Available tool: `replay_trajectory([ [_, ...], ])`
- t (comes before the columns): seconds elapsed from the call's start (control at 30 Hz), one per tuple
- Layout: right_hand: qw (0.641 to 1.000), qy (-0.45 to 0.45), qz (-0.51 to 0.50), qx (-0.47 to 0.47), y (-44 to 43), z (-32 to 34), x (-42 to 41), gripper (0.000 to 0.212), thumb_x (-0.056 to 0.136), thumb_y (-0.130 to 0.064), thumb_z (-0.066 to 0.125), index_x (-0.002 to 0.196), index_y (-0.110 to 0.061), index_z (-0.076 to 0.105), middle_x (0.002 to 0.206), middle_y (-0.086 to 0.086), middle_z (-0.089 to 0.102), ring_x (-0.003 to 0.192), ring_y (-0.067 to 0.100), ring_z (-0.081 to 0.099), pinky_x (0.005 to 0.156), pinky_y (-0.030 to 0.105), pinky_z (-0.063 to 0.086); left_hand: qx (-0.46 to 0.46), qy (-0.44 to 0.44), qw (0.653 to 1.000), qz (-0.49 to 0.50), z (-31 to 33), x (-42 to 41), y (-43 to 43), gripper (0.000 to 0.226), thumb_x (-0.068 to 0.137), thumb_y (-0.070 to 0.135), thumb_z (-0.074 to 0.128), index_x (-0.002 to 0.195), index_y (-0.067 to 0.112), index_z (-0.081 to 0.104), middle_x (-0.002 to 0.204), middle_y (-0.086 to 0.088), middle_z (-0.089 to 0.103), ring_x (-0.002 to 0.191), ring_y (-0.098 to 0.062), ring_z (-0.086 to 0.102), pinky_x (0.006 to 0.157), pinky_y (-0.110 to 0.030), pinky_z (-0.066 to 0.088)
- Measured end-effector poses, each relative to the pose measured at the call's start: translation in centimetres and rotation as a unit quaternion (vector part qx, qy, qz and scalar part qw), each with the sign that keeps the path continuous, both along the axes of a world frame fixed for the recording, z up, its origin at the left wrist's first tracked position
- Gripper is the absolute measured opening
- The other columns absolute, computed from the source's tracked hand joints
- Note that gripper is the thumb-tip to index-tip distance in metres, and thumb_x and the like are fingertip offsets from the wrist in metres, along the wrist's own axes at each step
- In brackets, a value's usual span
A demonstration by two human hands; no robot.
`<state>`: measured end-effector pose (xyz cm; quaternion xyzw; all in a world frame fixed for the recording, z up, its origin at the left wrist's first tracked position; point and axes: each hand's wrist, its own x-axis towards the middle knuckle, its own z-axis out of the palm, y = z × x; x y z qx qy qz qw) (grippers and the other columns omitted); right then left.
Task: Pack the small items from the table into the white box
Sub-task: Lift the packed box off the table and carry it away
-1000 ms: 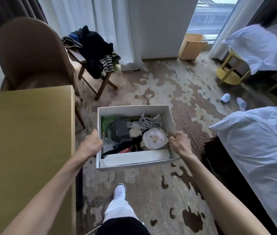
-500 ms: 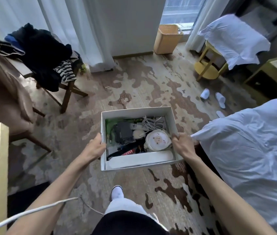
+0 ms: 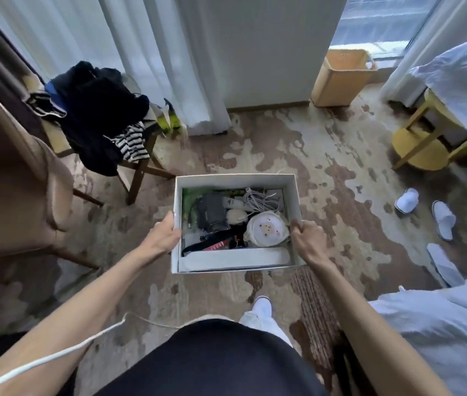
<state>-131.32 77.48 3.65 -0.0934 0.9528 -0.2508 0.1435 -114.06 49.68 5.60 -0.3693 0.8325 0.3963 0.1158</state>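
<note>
I hold the white box [image 3: 233, 178] out in front of me above the patterned carpet, its top open. My left hand [image 3: 163, 234] grips its left wall and my right hand [image 3: 307, 237] grips its right wall. Inside lie several small items: a round white case [image 3: 267, 228], a coiled grey cable [image 3: 261, 200], a dark grey pouch [image 3: 211, 212], a small white tube [image 3: 233, 202], a green packet [image 3: 189, 197] and a long white piece [image 3: 235, 257] along the near wall.
A brown armchair [image 3: 6, 178] stands at the left, with a wooden stand [image 3: 138, 172] piled with dark clothes behind it. A tan bin [image 3: 341, 78] sits by the window. White slippers [image 3: 426, 212] lie right, above a white duvet [image 3: 441, 332]. A yellow stool [image 3: 423, 144] is far right.
The view has swung away from the yellow table, which has nearly left the frame on the left. The box stays gripped in both hands and has moved with me over the carpet.
</note>
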Motion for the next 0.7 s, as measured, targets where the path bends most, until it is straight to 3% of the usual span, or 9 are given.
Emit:
replay_trajectory([
  [0.1,0.999,-0.015,0.027,-0.020,-2.3,-0.2,-5.5,0.043,0.095,-0.024,0.048,0.053,-0.018,0.040,0.078,0.022,0.068,0.075,0.038,0.064,0.065,0.040,0.046,-0.011,-0.008,1.000,0.025,0.3,-4.0,-1.4,0.034,0.087,0.013,0.039,0.121,0.014,0.041,0.127,-0.020,0.056,0.111,-0.039,0.053,0.098,-0.050,0.042],
  [0.23,0.998,-0.029,0.060,-0.020,-6.8,-0.7,-12.8,0.041,0.095,-0.026,0.048,0.055,-0.016,0.043,0.079,0.022,0.068,0.075,0.037,0.064,0.063,0.037,0.043,-0.011,-0.017,0.997,0.070,-0.3,-9.2,-4.2,0.052,0.091,0.013,0.037,0.142,0.008,0.028,0.145,-0.019,0.042,0.130,-0.038,0.041,0.107,-0.048,0.035],
  [0.33,0.996,-0.035,0.079,-0.008,-10.5,-1.4,-18.0,0.043,0.094,-0.025,0.049,0.053,-0.017,0.042,0.080,0.022,0.068,0.074,0.037,0.063,0.061,0.033,0.038,-0.004,-0.015,0.995,0.101,-1.8,-13.2,-7.1,0.047,0.091,0.010,0.037,0.138,0.007,0.032,0.140,-0.021,0.047,0.125,-0.037,0.046,0.101,-0.046,0.040],
  [0.43,0.995,-0.044,0.085,0.009,-14.8,-2.3,-23.3,0.033,0.093,-0.025,0.049,0.064,-0.012,0.056,0.084,0.024,0.069,0.079,0.041,0.063,0.063,0.034,0.037,0.006,0.008,0.995,0.104,-3.3,-17.9,-10.9,0.044,0.091,0.009,0.038,0.135,0.013,0.036,0.132,-0.015,0.055,0.118,-0.035,0.051,0.091,-0.040,0.041],
  [0.7,0.997,-0.049,0.048,0.031,-25.6,-2.0,-37.2,0.041,0.094,-0.028,0.048,0.056,-0.015,0.044,0.079,0.024,0.067,0.077,0.040,0.064,0.064,0.037,0.042,0.029,0.004,0.997,0.069,-3.9,-32.8,-22.7,0.060,0.091,0.009,0.036,0.148,0.018,0.020,0.141,-0.017,0.048,0.128,-0.038,0.044,0.104,-0.044,0.036],
])
